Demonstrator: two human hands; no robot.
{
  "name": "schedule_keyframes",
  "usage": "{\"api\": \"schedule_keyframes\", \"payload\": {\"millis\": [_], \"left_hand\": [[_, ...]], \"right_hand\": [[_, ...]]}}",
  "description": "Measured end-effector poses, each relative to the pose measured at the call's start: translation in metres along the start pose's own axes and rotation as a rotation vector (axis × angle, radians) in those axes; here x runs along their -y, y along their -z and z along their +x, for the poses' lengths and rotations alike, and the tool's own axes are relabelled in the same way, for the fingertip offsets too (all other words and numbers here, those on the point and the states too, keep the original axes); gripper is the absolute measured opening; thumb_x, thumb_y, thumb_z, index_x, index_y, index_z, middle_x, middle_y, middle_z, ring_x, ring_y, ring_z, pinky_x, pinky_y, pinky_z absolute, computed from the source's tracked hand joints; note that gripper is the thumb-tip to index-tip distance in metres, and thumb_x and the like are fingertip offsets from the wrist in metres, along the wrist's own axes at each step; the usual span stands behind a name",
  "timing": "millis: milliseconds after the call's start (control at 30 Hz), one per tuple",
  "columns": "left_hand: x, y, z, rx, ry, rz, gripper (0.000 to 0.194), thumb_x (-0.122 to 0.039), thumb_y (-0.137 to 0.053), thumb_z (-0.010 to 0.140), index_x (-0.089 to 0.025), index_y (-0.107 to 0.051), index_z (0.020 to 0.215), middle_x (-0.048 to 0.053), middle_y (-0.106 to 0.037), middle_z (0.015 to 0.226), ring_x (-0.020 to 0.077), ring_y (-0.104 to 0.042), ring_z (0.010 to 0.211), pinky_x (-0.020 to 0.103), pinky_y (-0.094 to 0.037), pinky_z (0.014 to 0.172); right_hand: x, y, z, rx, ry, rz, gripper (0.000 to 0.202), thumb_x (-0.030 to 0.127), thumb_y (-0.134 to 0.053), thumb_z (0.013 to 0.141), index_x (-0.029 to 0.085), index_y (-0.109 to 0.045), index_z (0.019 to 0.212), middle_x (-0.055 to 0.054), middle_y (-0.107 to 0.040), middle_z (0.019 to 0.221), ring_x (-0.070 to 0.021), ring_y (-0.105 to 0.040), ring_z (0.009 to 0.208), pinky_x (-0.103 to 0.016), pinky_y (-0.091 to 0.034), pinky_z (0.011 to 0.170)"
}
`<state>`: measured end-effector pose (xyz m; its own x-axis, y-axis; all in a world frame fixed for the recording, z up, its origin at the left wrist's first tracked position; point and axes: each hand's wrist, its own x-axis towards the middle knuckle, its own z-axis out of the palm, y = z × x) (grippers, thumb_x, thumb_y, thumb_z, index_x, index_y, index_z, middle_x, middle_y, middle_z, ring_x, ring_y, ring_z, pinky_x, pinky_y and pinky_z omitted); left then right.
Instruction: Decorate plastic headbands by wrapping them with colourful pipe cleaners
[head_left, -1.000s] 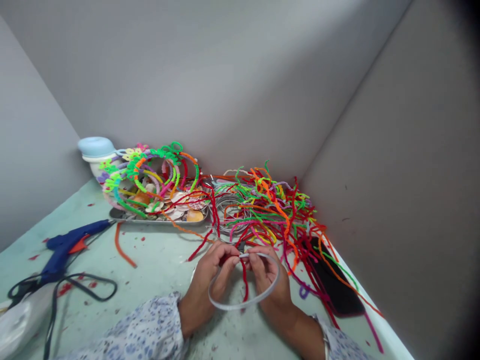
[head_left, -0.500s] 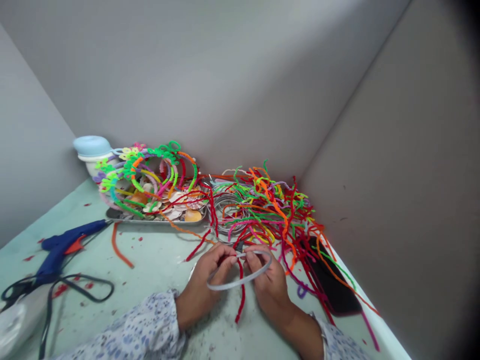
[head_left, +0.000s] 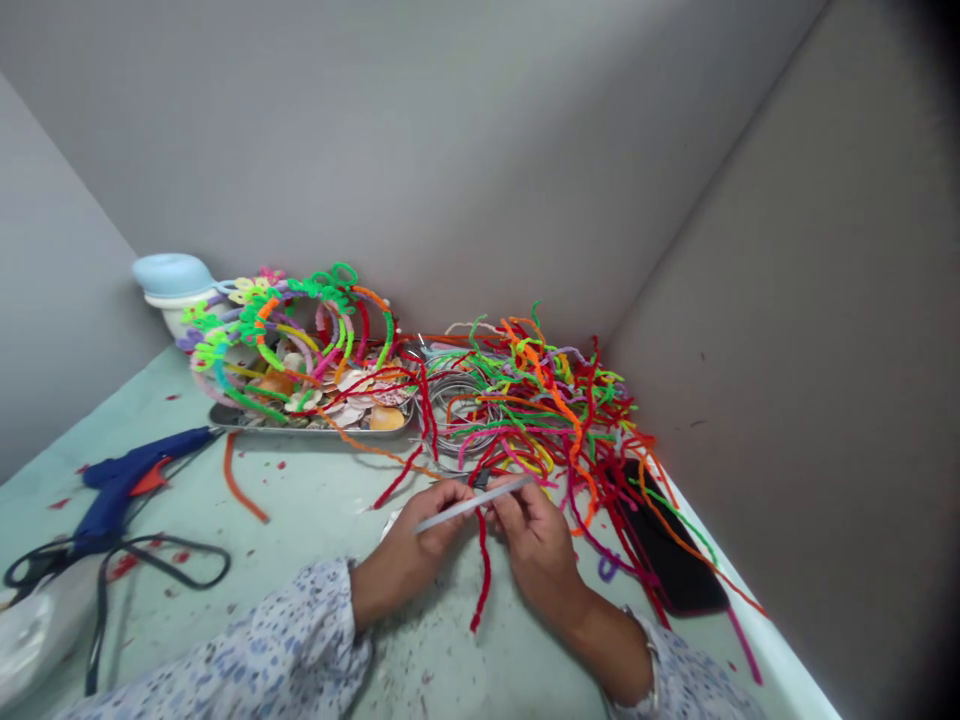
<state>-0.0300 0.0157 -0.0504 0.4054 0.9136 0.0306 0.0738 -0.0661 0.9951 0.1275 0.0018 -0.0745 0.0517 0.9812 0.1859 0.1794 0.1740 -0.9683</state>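
Above the table, both hands pinch a thin pale grey headband [head_left: 474, 503], which shows nearly edge-on. My left hand [head_left: 416, 548] grips its left part with thumb and fingers. My right hand [head_left: 538, 550] closes on it from the other side, fingertips almost meeting the left ones. A red fuzzy pipe cleaner [head_left: 482, 585] hangs down between the hands, its upper part at the fingertips; which hand pinches it is hard to see. Just beyond the fingers lies a tangled heap of coloured pipe cleaners [head_left: 540, 400] with coiled grey hoops [head_left: 457, 385].
At the left lie a blue glue gun [head_left: 112, 505] and its black cord [head_left: 176, 560]. A metal tray [head_left: 315, 430] holds shells, with finished fuzzy headbands [head_left: 300, 300] piled over it. Behind stands a blue-lidded container [head_left: 174, 275]. A black phone [head_left: 679, 560] lies by the right edge.
The headband has tilted from an open loop to nearly edge-on between the hands. Both hands keep their pinch, and the red pipe cleaner still hangs down. The view has shifted slightly.
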Motion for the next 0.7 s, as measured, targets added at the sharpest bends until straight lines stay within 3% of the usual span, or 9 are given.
{"api": "schedule_keyframes", "payload": {"millis": [233, 500, 700], "left_hand": [[0.0072, 0.0015, 0.0037, 0.005, -0.001, -0.014, 0.020, -0.033, -0.050, 0.087, -0.017, -0.058, 0.080, -0.001, -0.056, 0.074, 0.0146, -0.046, 0.070, 0.026, -0.038, 0.071], [0.0030, -0.0031, 0.0044, -0.025, 0.101, -0.013, 0.025, -0.039, -0.048, 0.087, -0.018, -0.057, 0.078, -0.003, -0.052, 0.071, 0.0119, -0.041, 0.063, 0.023, -0.034, 0.060], [0.0041, -0.0051, 0.0031, -0.023, 0.088, 0.014, 0.026, -0.039, -0.046, 0.087, -0.018, -0.060, 0.082, 0.000, -0.058, 0.078, 0.0146, -0.048, 0.071, 0.024, -0.039, 0.065]], "right_hand": [[-0.0007, 0.0009, 0.0017, 0.009, -0.001, -0.020, 0.016, 0.035, -0.048, 0.091, 0.021, -0.056, 0.087, 0.002, -0.059, 0.070, -0.0130, -0.056, 0.062, -0.023, -0.043, 0.058], [0.0040, 0.0016, 0.0036, -0.015, -0.017, 0.029, 0.015, 0.034, -0.049, 0.091, 0.021, -0.056, 0.085, 0.004, -0.055, 0.068, -0.0106, -0.052, 0.060, -0.021, -0.042, 0.058], [-0.0008, -0.0001, 0.0024, 0.019, -0.040, 0.094, 0.016, 0.035, -0.049, 0.090, 0.021, -0.056, 0.088, 0.002, -0.058, 0.072, -0.0120, -0.054, 0.062, -0.023, -0.044, 0.058]]}}
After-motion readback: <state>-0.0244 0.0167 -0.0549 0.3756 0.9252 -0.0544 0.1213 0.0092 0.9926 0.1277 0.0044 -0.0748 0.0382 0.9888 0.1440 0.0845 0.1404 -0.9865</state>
